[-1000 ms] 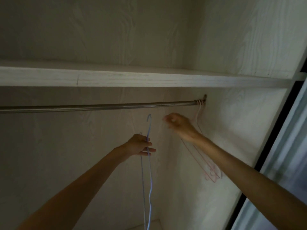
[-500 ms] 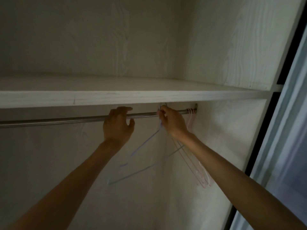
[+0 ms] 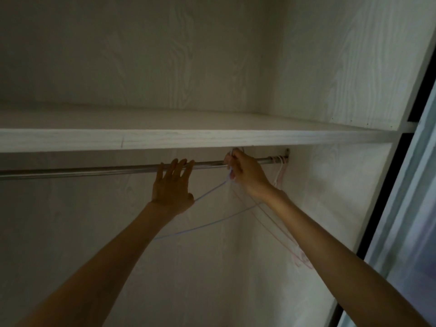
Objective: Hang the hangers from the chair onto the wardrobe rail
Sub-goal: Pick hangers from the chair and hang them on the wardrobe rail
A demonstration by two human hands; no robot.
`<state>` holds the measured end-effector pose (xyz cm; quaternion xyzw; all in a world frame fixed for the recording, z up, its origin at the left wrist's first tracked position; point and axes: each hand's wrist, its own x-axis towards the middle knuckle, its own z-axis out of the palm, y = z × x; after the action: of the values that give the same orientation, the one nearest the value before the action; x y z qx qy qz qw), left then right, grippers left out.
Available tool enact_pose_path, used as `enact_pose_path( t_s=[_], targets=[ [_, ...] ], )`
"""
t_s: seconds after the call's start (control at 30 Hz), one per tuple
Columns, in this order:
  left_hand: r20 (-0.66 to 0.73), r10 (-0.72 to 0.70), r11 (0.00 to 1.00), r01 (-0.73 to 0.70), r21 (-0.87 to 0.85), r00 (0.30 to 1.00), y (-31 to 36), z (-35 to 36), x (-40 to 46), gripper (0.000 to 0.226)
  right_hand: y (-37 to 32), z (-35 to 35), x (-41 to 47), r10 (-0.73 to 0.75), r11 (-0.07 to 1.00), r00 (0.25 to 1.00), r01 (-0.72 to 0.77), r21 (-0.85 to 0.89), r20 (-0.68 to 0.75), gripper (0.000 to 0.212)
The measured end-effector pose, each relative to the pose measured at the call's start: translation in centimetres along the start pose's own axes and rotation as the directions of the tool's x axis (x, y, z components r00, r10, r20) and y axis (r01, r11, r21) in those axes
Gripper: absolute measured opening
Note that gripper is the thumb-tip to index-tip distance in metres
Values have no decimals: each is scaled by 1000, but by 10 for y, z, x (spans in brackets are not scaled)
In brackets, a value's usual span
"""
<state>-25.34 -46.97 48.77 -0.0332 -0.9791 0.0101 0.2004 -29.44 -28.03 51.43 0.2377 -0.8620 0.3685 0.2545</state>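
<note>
A metal wardrobe rail (image 3: 94, 170) runs left to right under a white shelf. My right hand (image 3: 245, 175) grips the hook of a thin blue wire hanger (image 3: 207, 223) at the rail; the hook's tip is hidden by my fingers. The hanger's body slants down to the left. My left hand (image 3: 172, 185) reaches up with its fingers spread, fingertips touching the rail, holding nothing. Several pink hangers (image 3: 280, 175) hang at the rail's right end, against the side wall.
The white shelf (image 3: 188, 138) sits just above the rail, leaving little room over it. The wardrobe's right side panel (image 3: 330, 197) and a sliding door frame (image 3: 401, 185) bound the right. The long left part of the rail carries nothing.
The blue hanger passed from my left hand to my right and rose to the rail. My left hand let go and now has its fingers spread on the rail.
</note>
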Motion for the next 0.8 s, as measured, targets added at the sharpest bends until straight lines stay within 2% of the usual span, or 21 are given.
enact_pose_path(
  t_s=[0.07, 0.1, 0.13, 0.17, 0.2, 0.23, 0.27, 0.3, 0.33, 0.4, 0.47, 0.53, 0.67, 0.73, 0.77, 0.8],
  targets=[
    [-71, -3, 1000, 1, -27, 997, 8, -7, -6, 56, -11, -14, -6, -40, 999, 999, 41, -10, 26, 25],
    [-121, 27, 999, -32, -34, 992, 14, -11, -11, 52, -14, -22, -10, -48, 999, 998, 48, 2, 26, 25],
    [-97, 87, 994, -93, -61, 991, 20, -17, -19, 55, -17, -28, -15, -53, 998, 998, 52, 21, 26, 24],
    [20, 158, 974, -152, -167, 987, 27, -23, -25, 56, -19, -35, -20, -55, 997, 998, 53, 50, 35, 23],
    [212, 212, 925, -126, -358, 954, 34, -28, -33, 53, -19, -38, -27, -51, 995, 997, 45, 87, 61, 20],
    [405, 282, 826, -6, -563, 870, 41, -33, -39, 49, -19, -41, -32, -49, 991, 994, 36, 128, 99, 18],
    [521, 360, 702, 143, -698, 774, 48, -36, -43, 47, -18, -43, -37, -51, 987, 988, 28, 161, 143, 17],
    [577, 424, 609, 252, -752, 698, 53, -40, -46, 46, -16, -44, -41, -53, 982, 982, 17, 190, 183, 17],
    [594, 464, 553, 309, -774, 657, 58, -41, -51, 44, -13, -45, -47, -51, 976, 975, 3, 216, 215, 18],
    [558, 530, 489, 307, -816, 638, 68, -37, -56, 37, -6, -45, -54, -48, 970, 972, -9, 242, 228, 22],
    [490, 560, 439, 262, -859, 669, 75, -33, -58, 24, -1, -43, -56, -23, 970, 978, -28, 240, 208, 22],
    [449, 528, 369, 282, -886, 721, 79, -32, -55, 17, 1, -40, -50, 8, 972, 988, -44, 229, 155, 19],
    [443, 413, 220, 385, -896, 796, 88, -30, -32, 29, 6, -26, -17, 38, 996, 999, -37, 81, -5, 19],
    [445, 268, 244, 387, -889, 854, 88, -25, -17, 31, 11, -15, -2, 82, 997, 996, -82, 13, -21, 20],
    [411, 160, 297, 353, -887, 897, 87, -20, -9, 31, 16, -10, 3, 106, 994, 994, -107, -33, -17, 22],
    [327, 50, 402, 281, -871, 944, 82, -15, -2, 30, 20, -4, 6, 133, 987, 991, -133, -90, -6, 23]
  ],
)
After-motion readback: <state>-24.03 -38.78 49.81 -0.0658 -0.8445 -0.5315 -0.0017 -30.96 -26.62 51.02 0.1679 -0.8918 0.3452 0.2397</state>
